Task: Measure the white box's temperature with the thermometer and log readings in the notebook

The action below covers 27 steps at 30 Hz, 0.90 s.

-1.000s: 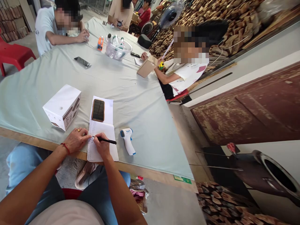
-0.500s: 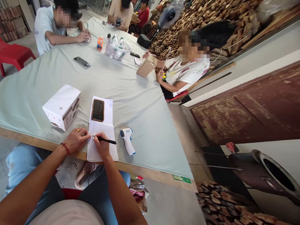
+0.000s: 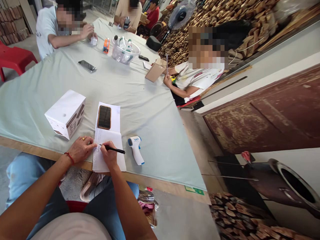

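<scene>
Lower left of centre: slim black pen [image 3: 116, 149] pinched in right hand [image 3: 109, 157], long axis nearly level, tip pointing left and slightly up the frame. Beneath it, open white ruled-paper notebook [image 3: 115, 134], long axis running up the frame. Left hand [image 3: 81, 149] grasps nothing, resting on pale green cloth-covered surface [image 3: 152, 113], forefinger at notebook's left edge.

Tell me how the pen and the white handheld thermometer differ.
The pen is black, the thermometer white with blue trim. The pen is slim and straight; the thermometer is thicker and gun-shaped. The right hand holds the pen, while the thermometer lies untouched on the tablecloth.
</scene>
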### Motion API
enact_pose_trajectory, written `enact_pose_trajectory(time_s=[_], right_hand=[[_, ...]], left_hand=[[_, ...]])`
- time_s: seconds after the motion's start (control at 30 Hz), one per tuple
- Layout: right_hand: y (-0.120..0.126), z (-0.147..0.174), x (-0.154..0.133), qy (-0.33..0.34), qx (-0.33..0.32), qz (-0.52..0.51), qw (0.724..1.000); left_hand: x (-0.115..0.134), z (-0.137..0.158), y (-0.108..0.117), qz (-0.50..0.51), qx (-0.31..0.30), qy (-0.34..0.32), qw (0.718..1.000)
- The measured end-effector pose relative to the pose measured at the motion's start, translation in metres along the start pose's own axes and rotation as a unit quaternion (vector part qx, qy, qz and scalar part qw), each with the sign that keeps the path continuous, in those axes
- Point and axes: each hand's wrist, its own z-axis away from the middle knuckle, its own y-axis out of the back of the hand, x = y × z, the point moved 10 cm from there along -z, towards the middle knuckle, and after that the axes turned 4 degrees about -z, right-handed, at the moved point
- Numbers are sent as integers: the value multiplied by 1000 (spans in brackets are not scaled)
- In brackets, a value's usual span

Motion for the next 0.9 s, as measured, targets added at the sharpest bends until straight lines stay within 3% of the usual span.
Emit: enact_pose_trajectory(time_s=[0.9], right_hand=[[4, 1, 5, -15, 15, 10, 1000]], left_hand=[[-2, 1, -2, 10, -4, 3, 1000]])
